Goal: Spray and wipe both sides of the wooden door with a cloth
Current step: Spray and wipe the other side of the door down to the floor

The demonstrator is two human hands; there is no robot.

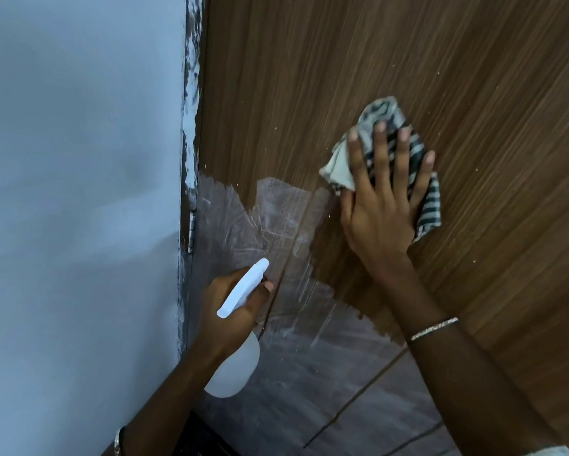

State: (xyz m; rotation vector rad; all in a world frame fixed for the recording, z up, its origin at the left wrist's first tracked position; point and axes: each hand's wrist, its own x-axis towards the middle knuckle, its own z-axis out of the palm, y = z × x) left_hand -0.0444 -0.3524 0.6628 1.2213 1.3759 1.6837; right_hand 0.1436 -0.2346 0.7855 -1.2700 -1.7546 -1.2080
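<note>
The wooden door fills the right of the head view, brown with fine vertical grain and small white specks. A grey, scuffed patch covers its lower left part. My right hand lies flat against the door, fingers spread, pressing a crumpled dark-and-white striped cloth onto the wood. My left hand is lower and to the left, wrapped around the neck of a white spray bottle, whose white trigger head points up toward the door.
A pale blue wall takes up the left half. Between wall and door runs the door frame edge, smeared with paint, with a metal hinge halfway down. Each wrist carries a bracelet.
</note>
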